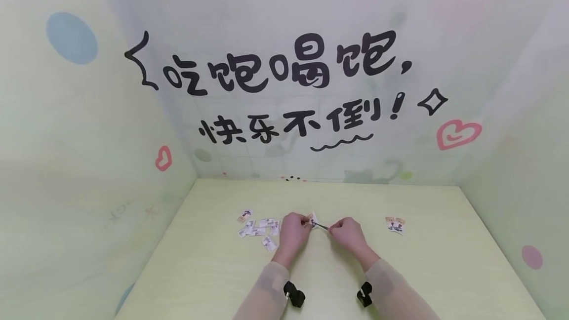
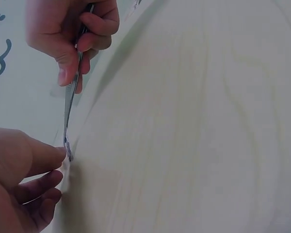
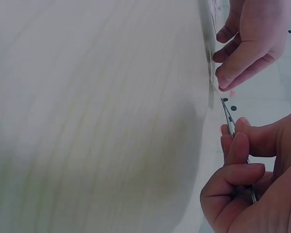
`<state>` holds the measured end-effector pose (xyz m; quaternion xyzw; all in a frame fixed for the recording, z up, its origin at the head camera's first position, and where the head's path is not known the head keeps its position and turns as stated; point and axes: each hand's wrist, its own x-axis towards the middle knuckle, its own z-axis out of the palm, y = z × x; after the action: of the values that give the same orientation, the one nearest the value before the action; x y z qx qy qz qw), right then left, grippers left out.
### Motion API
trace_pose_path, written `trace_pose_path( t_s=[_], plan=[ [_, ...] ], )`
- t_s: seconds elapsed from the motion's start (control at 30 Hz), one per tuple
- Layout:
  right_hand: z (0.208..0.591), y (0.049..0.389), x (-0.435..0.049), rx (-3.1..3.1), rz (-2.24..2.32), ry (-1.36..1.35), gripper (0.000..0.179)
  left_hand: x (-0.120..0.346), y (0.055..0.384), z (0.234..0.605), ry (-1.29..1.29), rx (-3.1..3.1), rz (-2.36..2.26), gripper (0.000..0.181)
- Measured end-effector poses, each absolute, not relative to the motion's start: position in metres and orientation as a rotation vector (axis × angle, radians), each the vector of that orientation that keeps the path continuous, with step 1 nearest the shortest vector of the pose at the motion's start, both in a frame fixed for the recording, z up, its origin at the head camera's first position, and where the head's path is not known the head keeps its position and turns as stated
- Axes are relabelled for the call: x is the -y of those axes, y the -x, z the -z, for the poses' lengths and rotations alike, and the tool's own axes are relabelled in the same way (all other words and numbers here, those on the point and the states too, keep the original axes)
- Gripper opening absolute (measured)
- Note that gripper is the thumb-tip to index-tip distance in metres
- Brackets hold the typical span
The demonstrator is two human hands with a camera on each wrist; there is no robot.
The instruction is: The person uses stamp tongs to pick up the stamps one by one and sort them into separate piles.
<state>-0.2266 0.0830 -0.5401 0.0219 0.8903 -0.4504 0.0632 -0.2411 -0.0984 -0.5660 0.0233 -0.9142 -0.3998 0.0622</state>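
Note:
My right hand (image 1: 348, 236) grips a slim pair of metal tweezers (image 1: 321, 226) that slants down to the left. The tweezer tips (image 2: 66, 138) meet a small printed paper piece (image 1: 313, 220) near the middle of the table. At the paper's left edge, my left hand (image 1: 295, 233) pinches it between thumb and fingers; the left wrist view has that hand (image 2: 19, 170) low at the left. In the right wrist view the tweezers (image 3: 227, 114) run between thumb and curled fingers of the right hand (image 3: 252, 174).
Left of my hands, several small printed paper pieces (image 1: 268, 222) lie loosely scattered, partly overlapping. At the right, a few pieces (image 1: 395, 226) sit joined side by side. Printed wall panels (image 1: 329, 162) enclose the pale wooden table (image 1: 213, 280) at the back and both sides.

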Motion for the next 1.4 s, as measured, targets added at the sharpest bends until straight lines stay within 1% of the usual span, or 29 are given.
trace_pose_path(
  t_s=[0.43, 0.7, 0.8, 1.07, 1.4],
  plan=[
    [0.545, 0.224, -0.084, -2.7, 1.293, -0.019, 0.015, 0.097, 0.239, 0.566, -0.016, 2.823, 1.154, 0.016],
    [0.547, 0.235, -0.085, -2.698, 1.218, 0.225, 0.008, 0.11, 0.246, 0.564, 0.016, 2.859, 1.292, 0.019],
    [0.546, 0.238, -0.085, -2.711, 1.179, 0.27, 0.004, 0.113, 0.248, 0.564, 0.029, 2.873, 1.331, 0.019],
    [0.547, 0.238, -0.082, -2.749, 1.117, 0.246, 0.009, 0.118, 0.25, 0.564, 0.043, 2.882, 1.38, 0.019],
    [0.554, 0.239, -0.081, -2.75, 1.136, 0.152, 0.007, 0.118, 0.246, 0.563, 0.04, 2.869, 1.412, 0.018]
  ],
)
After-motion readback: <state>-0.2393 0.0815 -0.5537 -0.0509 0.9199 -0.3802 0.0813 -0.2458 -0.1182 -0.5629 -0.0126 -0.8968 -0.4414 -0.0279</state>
